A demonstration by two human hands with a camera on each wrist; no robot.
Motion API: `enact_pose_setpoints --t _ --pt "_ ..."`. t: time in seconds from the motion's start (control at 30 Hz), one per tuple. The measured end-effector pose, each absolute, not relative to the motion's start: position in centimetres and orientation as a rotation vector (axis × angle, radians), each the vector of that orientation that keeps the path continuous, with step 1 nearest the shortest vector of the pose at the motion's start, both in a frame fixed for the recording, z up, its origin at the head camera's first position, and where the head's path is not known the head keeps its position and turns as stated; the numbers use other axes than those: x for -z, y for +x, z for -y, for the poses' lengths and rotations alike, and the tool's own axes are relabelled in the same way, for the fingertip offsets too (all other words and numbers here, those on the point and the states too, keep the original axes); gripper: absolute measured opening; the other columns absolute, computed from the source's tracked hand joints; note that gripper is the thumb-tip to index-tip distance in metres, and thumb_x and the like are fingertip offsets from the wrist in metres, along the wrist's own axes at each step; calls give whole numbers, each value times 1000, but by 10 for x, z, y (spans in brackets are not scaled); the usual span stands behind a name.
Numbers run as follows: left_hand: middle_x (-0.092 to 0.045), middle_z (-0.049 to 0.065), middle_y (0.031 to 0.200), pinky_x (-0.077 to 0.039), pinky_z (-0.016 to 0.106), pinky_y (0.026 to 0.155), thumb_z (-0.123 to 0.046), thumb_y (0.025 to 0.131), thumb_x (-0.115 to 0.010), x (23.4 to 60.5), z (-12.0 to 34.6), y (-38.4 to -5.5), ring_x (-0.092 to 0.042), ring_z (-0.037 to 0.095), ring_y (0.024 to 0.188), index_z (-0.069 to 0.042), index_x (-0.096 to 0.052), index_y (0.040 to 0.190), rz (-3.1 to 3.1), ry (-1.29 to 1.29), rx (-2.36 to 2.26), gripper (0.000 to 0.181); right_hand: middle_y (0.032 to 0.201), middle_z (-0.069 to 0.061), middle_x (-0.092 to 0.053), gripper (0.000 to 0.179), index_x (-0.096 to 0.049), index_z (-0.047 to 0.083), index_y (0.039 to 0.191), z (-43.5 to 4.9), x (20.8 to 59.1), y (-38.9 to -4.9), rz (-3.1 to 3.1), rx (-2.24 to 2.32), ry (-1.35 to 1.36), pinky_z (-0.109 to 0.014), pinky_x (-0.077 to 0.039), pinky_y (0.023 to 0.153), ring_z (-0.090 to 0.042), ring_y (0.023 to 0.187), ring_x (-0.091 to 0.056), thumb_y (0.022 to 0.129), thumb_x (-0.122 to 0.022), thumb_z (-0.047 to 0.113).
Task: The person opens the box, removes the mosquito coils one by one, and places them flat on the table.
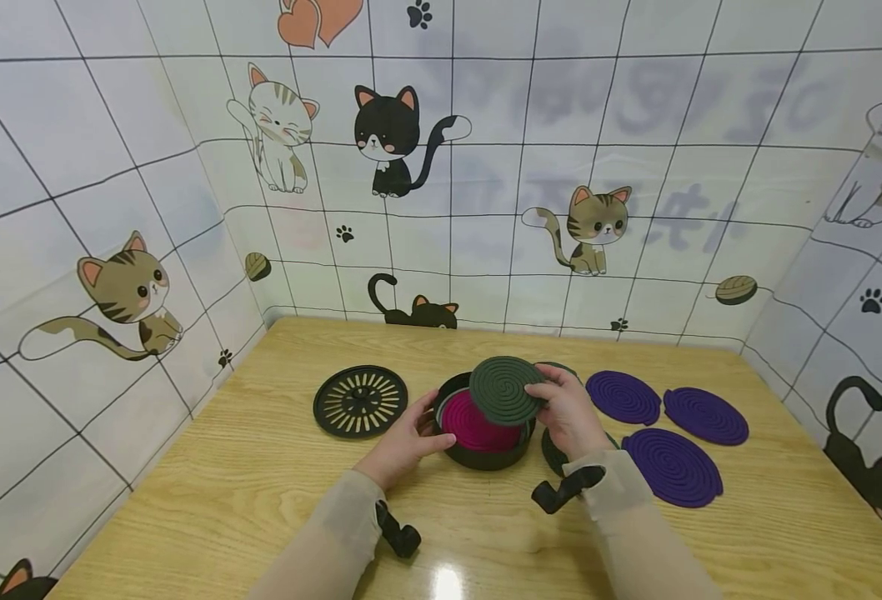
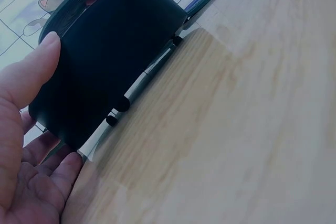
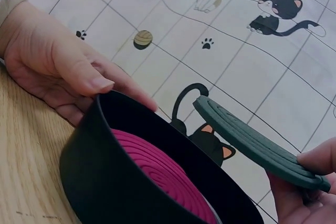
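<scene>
My right hand (image 1: 570,410) pinches a dark green mosquito coil (image 1: 507,390) by its right edge, thumb on top. It holds the coil tilted over a black round box (image 1: 483,460), apart from the rim in the right wrist view. Inside the box lies a magenta mosquito coil (image 3: 157,174), partly hidden from the head by the green one. Around the box's left side curls my left hand (image 1: 409,440), with its thumb (image 2: 39,69) against the wall in the left wrist view. Small dark feet show under the box there.
To the left lies a black slotted round lid (image 1: 361,402). Purple mosquito coils (image 1: 674,467) are spread at the right. Another dark green coil (image 1: 553,452) sits partly under my right hand, and one more edge shows behind it. Cat-patterned sheeting (image 1: 486,208) stands behind the wooden table (image 1: 231,467).
</scene>
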State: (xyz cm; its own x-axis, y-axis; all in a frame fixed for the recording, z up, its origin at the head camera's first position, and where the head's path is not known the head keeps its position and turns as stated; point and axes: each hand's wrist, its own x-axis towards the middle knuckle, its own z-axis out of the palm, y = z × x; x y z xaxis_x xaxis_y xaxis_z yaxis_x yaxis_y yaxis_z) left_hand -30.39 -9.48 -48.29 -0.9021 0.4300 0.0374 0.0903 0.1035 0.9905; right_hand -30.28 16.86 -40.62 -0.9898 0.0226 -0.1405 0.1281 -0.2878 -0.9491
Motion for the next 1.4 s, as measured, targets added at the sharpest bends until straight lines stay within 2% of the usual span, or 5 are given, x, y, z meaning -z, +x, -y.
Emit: enact_pose_setpoints --t 0.3,0.57,1.0,1.2,1.4 --pt "-24 14 155 -30 43 111 -24 86 -74 484 95 -304 -29 32 140 -13 -16 155 -2111 514 -1879 91 115 -4 -50 53 -30 4 140 -194 405 -300 -1754 2513 240 -21 -54 70 -7 84 -65 93 -52 -7" --pt "-26 14 155 -30 43 112 -24 87 -74 486 94 -305 -29 32 140 -13 -17 154 -2115 525 -1880 89 115 -2 -50 51 -31 4 141 -220 408 -293 -1732 2516 238 -23 -55 77 -7 89 -65 95 -50 -6" --pt "-26 14 155 -30 42 112 -25 87 -74 485 92 -305 -30 31 140 -13 -17 154 -2111 522 -1877 89 106 4 -58 35 -41 13 125 -269 416 -282 -1625 2552 225 -24 -55 80 -8 92 -64 96 -51 -5" --pt "-27 14 154 -31 41 111 -25 87 -74 485 91 -304 -31 31 139 -13 -18 154 -2112 512 -1876 89 100 6 -60 36 -42 15 124 -294 421 -275 -1605 2568 242 -22 -54 74 -8 87 -65 95 -54 -3" --pt "-28 14 154 -32 41 111 -24 87 -74 485 90 -305 -32 31 139 -13 -18 154 -2112 513 -1881 88 99 8 -61 35 -47 17 118 -318 429 -269 -1537 2631 260 -23 -54 77 -7 89 -64 94 -54 -7"
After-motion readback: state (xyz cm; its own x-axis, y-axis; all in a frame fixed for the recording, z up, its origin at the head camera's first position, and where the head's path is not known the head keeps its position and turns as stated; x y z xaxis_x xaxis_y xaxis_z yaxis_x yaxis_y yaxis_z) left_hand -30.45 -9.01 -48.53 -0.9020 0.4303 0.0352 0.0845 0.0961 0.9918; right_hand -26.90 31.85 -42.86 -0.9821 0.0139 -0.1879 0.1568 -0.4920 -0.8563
